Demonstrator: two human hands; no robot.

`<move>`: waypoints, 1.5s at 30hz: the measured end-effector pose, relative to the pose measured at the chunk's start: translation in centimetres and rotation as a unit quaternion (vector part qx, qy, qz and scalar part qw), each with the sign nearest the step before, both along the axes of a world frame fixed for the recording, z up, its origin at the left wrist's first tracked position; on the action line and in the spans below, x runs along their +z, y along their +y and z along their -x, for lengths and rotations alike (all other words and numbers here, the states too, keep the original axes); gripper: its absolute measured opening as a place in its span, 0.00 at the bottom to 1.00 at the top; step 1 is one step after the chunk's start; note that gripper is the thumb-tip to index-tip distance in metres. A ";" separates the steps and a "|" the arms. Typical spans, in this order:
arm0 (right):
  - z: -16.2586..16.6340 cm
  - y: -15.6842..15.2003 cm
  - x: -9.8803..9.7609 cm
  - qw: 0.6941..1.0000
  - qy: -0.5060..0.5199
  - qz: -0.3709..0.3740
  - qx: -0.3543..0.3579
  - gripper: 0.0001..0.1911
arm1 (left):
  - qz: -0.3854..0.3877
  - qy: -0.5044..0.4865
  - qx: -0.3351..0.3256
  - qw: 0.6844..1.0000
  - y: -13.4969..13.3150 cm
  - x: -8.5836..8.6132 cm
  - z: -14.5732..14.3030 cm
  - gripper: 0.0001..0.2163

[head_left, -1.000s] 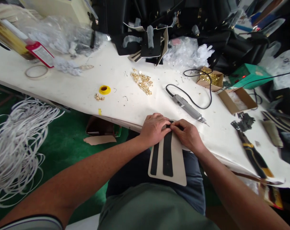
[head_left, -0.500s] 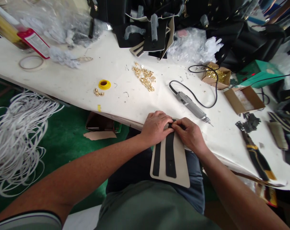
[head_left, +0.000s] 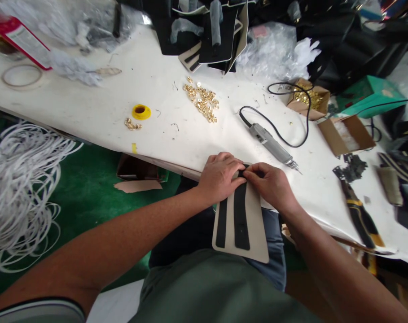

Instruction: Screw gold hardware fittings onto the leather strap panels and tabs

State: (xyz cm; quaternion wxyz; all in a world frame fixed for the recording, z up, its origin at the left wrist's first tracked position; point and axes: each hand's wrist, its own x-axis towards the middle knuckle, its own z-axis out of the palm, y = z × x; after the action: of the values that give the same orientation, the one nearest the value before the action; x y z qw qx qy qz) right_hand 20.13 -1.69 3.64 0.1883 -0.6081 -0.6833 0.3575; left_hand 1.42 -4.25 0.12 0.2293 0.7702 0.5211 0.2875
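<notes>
A beige leather panel (head_left: 256, 226) with two black strips (head_left: 240, 215) lies half on the near edge of the white table (head_left: 89, 112) and half over my lap. My left hand (head_left: 219, 177) presses on the panel's top left with fingers curled over it. My right hand (head_left: 271, 186) pinches the top end of the wider black strip, fingertips meeting those of the left hand. What lies under the fingertips is hidden.
A grey corded hand tool (head_left: 271, 143) lies just beyond my hands. Several gold metal fittings (head_left: 202, 101), a yellow ring (head_left: 141, 111), open cardboard boxes (head_left: 345, 134), pliers (head_left: 358, 211) and black bag parts (head_left: 210, 36) sit on the table. White cord (head_left: 18, 188) lies piled on the green floor.
Both hands stay on the panel's top end; only the view has shifted slightly, so the table items sit higher in the picture.
</notes>
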 end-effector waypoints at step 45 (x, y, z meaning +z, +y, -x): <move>-6.2 7.7 -0.7 0.925 -0.334 -0.183 0.012 0.29 | -0.001 0.002 0.032 0.999 0.2 0.3 -0.3 0.11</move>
State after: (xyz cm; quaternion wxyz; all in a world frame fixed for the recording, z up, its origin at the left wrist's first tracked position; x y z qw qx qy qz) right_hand 26.34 5.97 2.93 0.0529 -0.6388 -0.7675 0.0053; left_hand 1.68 -4.00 0.45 0.2182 0.7538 0.5461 0.2933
